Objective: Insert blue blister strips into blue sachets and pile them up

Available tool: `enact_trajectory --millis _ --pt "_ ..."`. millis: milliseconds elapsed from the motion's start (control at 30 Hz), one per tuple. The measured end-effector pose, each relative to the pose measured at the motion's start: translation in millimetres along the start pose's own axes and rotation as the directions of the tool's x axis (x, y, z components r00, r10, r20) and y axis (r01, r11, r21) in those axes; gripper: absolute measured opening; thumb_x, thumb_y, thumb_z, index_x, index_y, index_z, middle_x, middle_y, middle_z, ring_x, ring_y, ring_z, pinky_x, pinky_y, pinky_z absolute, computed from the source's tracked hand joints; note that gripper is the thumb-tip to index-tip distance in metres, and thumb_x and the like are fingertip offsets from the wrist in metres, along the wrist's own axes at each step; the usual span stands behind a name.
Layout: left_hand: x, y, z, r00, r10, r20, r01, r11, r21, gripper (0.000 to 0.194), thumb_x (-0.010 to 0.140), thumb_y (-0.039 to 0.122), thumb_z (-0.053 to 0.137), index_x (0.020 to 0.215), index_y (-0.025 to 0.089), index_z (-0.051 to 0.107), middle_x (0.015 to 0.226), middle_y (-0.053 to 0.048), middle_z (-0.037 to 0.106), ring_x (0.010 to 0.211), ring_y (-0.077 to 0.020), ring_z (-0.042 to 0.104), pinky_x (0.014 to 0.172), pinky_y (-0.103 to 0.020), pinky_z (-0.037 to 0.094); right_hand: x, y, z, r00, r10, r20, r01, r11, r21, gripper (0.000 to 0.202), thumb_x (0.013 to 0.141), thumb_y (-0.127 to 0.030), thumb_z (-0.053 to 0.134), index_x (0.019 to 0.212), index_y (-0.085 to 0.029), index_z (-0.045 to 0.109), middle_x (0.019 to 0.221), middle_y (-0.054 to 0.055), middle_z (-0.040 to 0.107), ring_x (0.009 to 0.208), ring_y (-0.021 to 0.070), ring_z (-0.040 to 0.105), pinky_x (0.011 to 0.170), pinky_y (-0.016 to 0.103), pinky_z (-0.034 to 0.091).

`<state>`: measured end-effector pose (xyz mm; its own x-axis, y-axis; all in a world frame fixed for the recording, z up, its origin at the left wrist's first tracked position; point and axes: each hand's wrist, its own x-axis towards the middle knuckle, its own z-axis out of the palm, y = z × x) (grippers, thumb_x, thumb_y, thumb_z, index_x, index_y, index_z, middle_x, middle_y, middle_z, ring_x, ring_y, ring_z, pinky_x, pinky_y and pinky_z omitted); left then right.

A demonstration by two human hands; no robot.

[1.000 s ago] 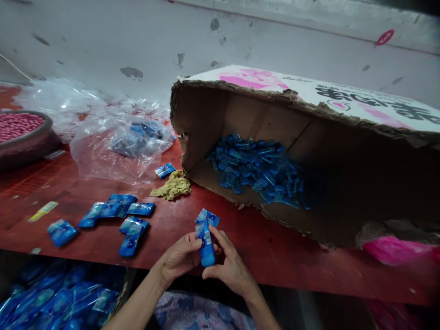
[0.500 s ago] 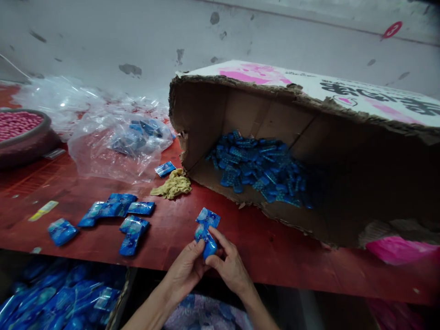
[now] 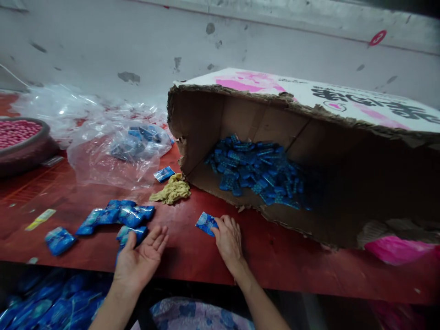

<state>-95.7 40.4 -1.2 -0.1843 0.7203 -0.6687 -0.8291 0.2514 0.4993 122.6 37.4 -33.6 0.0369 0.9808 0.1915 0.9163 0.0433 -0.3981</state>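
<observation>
My right hand (image 3: pixel 228 240) pinches the right edge of a small blue packet (image 3: pixel 205 223) that lies on or just above the red tabletop. Palm up and fingers apart, my left hand (image 3: pixel 140 260) holds nothing. It is beside a loose group of shiny blue packets (image 3: pixel 98 219) and partly hides the nearest of them. Another packet (image 3: pixel 59 240) rests farther left, close to the table's front edge.
A torn cardboard box (image 3: pixel 202 114) lies on its side, with many small blue pieces (image 3: pixel 254 167) inside. Around it are a crumpled yellow cloth (image 3: pixel 173 189), clear plastic bags (image 3: pixel 92 156) and a bowl of pink pieces (image 3: pixel 30 151). Blue packets (image 3: pixel 51 305) fill the space below the table.
My hands have parted. The left has moved left and opened towards the packet group, where one more packet shows. The right keeps the other packet, shifted slightly right.
</observation>
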Motion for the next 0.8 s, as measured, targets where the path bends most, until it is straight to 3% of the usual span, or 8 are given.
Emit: enact_trajectory --millis 167,300,400,467,533,600,700,800 --pt "-9 -45 8.9 0.985 -0.125 0.118 0.089 0.959 0.270 0.014 0.077 0.020 0.052 0.084 0.013 0.060 0.055 -0.003 0.063 0.054 -0.0158 0.062 0.056 -0.028 0.050 5 0 12 1.000 0.003 -0.024 -0.006 0.991 -0.131 0.021 0.085 -0.016 0.044 0.078 -0.024 0.062 0.082 0.005 0.061 0.080 0.0218 0.052 0.070 0.034 0.036" --pt "-13 -77 21.3 0.967 -0.113 0.230 0.002 0.901 0.433 0.025 0.064 0.022 0.066 0.087 0.014 0.059 0.055 0.000 0.062 0.039 -0.0092 0.052 0.043 -0.020 0.041 6 1 10 0.999 -0.026 -0.040 0.020 0.989 -0.145 0.018 0.086 -0.019 0.045 0.079 -0.023 0.061 0.082 0.006 0.061 0.080 0.0216 0.051 0.068 0.033 0.035" --pt "-11 -84 23.4 0.964 -0.006 0.268 -0.130 0.863 0.488 0.028 0.063 0.030 0.068 0.085 0.015 0.060 0.055 0.001 0.060 0.040 -0.0088 0.049 0.043 -0.020 0.038 4 2 7 0.998 -0.053 -0.035 0.048 0.991 -0.127 0.013 0.084 -0.025 0.049 0.088 -0.024 0.061 0.088 0.006 0.061 0.082 0.0220 0.052 0.067 0.032 0.034" --pt "-9 -78 21.2 0.937 0.163 0.310 -0.316 0.772 0.551 0.024 0.064 0.031 0.067 0.083 0.017 0.062 0.061 0.000 0.061 0.050 -0.0119 0.053 0.051 -0.023 0.041 3 3 7 0.997 -0.059 -0.042 0.054 0.992 -0.110 0.013 0.084 -0.025 0.050 0.088 -0.024 0.062 0.088 0.006 0.062 0.082 0.0220 0.052 0.067 0.032 0.034" --pt "-6 -67 17.7 0.854 0.343 0.393 -0.520 0.601 0.607 0.020 0.066 0.029 0.065 0.085 0.021 0.064 0.077 -0.004 0.064 0.074 -0.0180 0.058 0.070 -0.026 0.043 2 6 10 0.995 -0.070 -0.066 0.064 0.994 -0.083 0.016 0.085 -0.022 0.048 0.082 -0.024 0.064 0.084 0.005 0.062 0.079 0.0213 0.052 0.066 0.032 0.033" --pt "-1 -51 13.8 0.763 0.453 0.461 -0.640 0.431 0.636 0.021 0.067 0.026 0.064 0.087 0.025 0.065 0.100 -0.007 0.062 0.105 -0.0243 0.049 0.091 -0.031 0.034 2 9 12 0.990 -0.097 -0.098 0.092 0.994 -0.054 0.019 0.086 -0.021 0.046 0.081 -0.025 0.065 0.083 0.005 0.062 0.077 0.0206 0.051 0.066 0.032 0.033" --pt "13 -27 7.3 0.698 0.517 0.497 -0.685 0.277 0.674 0.028 0.062 0.020 0.067 0.089 0.025 0.065 0.123 -0.010 0.052 0.129 -0.0282 0.022 0.104 -0.039 0.011 1 11 15 0.982 -0.140 -0.125 0.136 0.990 -0.043 0.019 0.086 -0.023 0.047 0.084 -0.025 0.065 0.086 0.005 0.063 0.077 0.0205 0.051 0.066 0.033 0.032" --pt "32 -2 -2.7 0.649 0.544 0.532 -0.692 0.130 0.710 0.029 0.058 0.018 0.068 0.086 0.025 0.066 0.129 -0.012 0.048 0.132 -0.0308 0.013 0.104 -0.045 0.000 -1 12 13 0.977 -0.153 -0.145 0.149 0.988 -0.039 0.018 0.085 -0.023 0.047 0.088 -0.025 0.065 0.089 0.006 0.063 0.079 0.0206 0.051 0.070 0.034 0.033"
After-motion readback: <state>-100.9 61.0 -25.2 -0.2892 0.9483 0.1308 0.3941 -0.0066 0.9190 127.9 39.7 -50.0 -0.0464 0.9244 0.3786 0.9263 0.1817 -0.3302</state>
